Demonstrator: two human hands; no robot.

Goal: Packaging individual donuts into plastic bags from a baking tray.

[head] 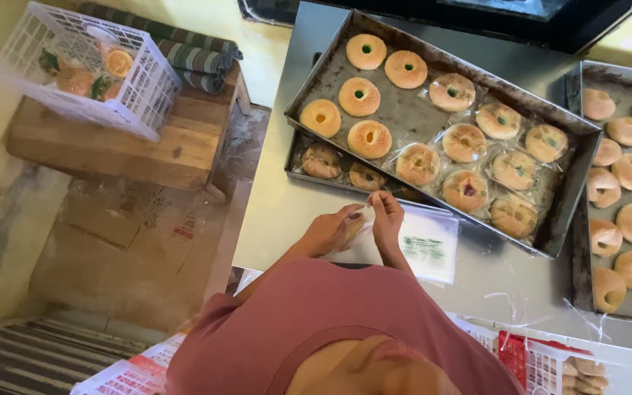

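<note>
Head view: both hands, left (330, 230) and right (388, 218), pinch a clear plastic bag (363, 213) near the grey metal counter (272, 205)'s front edge; best spread its mouth evenly.

Small bakery: doughnut trays (404, 117), metal table (287, 205)
</note>
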